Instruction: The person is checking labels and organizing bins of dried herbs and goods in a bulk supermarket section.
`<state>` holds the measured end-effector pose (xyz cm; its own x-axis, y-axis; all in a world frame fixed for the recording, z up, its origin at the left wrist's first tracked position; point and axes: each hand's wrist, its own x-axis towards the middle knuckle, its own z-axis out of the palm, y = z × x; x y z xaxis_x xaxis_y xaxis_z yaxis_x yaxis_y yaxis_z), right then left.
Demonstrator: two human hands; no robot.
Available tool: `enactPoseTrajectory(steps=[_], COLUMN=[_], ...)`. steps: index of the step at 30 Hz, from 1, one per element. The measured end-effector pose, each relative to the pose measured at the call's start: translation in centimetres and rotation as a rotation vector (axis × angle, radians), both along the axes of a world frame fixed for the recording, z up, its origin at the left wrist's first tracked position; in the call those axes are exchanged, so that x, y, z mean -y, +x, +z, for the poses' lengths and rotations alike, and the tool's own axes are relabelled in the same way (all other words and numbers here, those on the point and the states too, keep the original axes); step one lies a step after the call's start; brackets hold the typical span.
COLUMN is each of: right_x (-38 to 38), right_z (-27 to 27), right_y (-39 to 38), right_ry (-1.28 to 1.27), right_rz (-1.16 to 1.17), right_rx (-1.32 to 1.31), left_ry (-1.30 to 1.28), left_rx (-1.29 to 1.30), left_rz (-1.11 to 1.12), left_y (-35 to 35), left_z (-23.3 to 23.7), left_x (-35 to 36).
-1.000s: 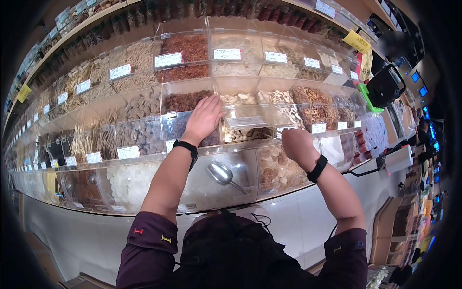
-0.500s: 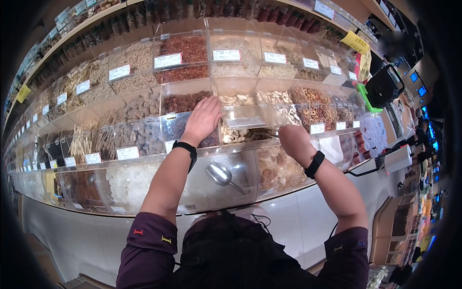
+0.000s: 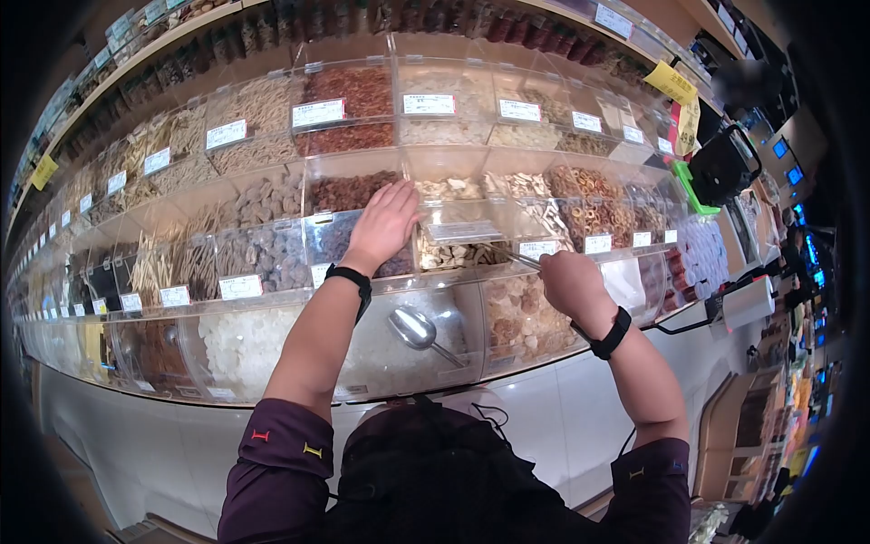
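Note:
My left hand (image 3: 387,223) lies flat on the clear bin front and lid, with its fingers stretched out. Dark reddish dried fruit (image 3: 340,192) shows behind and beside it. My right hand (image 3: 576,288) is closed round the thin metal handle of a scoop (image 3: 524,260). The handle reaches left into a clear bin of pale dried slices (image 3: 449,255), and the scoop's head is hidden there. A tilted clear lid (image 3: 458,218) with a label is over that bin, between my hands.
A second metal scoop (image 3: 414,327) lies in the lower bin in front of me. White lumps (image 3: 245,340) fill the bin to its left, brownish pieces (image 3: 535,319) the one to its right. A black device (image 3: 725,168) and a paper roll (image 3: 749,302) stand at the right.
My right hand has drawn back to the right and slightly down, with more of the scoop's handle now showing. A price label beside it has come into view. My left hand stays put.

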<state>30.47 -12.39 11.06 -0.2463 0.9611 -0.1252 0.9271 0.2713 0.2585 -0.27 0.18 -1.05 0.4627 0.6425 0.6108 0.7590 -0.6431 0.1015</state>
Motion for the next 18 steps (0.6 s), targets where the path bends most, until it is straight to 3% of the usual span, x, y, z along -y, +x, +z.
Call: enactPoseTrajectory(steps=[7, 15, 18], right_x=[-2.7, -2.1, -3.1], right_z=[-5.5, -6.4, -5.2], right_y=[-0.4, -1.3, -1.8], right_ry=[0.238, 0.145, 0.048], right_rz=[-0.086, -0.084, 0.048], right_rx=[-0.124, -0.247, -0.275], left_ry=[0.005, -0.003, -0.012], left_rx=[0.005, 0.008, 0.016], left_rz=[-0.018, -0.013, -0.019], left_y=[-0.1, -0.1, -0.2], left_z=[-0.2, -0.2, -0.3], left_x=[-0.2, -0.2, -0.3])
